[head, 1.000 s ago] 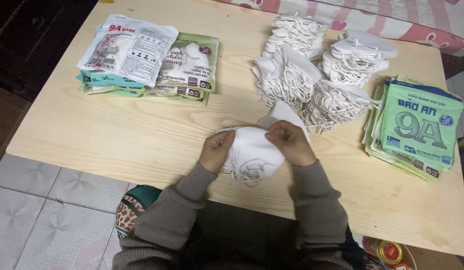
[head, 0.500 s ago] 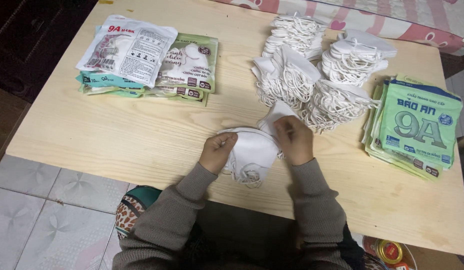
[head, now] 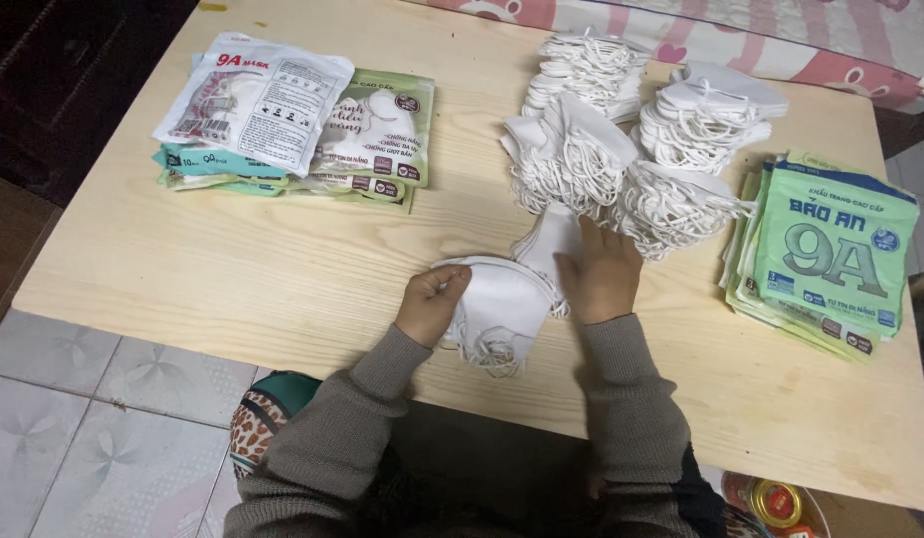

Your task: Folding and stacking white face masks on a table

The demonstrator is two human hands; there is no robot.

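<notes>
The left hand [head: 432, 304] is curling its grip around the left edge of a small stack of white face masks [head: 502, 304], fingers folded over the rim and thumb pressing on top, the grey-brown sleeve running back toward the body. The right hand [head: 600, 274] is lying flatter, palm down, fingers spreading over the right side of the same stack and over a single mask [head: 550, 239] that is poking out just above it; its grip is pressing rather than pinching, and whether anything is clamped beneath the palm cannot be told. The stack is sitting near the front middle of the pale wooden surface [head: 283, 269], the masks folded flat with pointed ends, their thin white ear loops spilling out in a tangle at the lower edge. Just beyond the right hand, bigger heaps of loose masks [head: 621, 130] are piling up with loops everywhere. Well to the left, a pile of filled packets [head: 303, 125] is lying flat, and to the right a stack of green packets [head: 831, 254] is fanning out near the surface's edge.
</notes>
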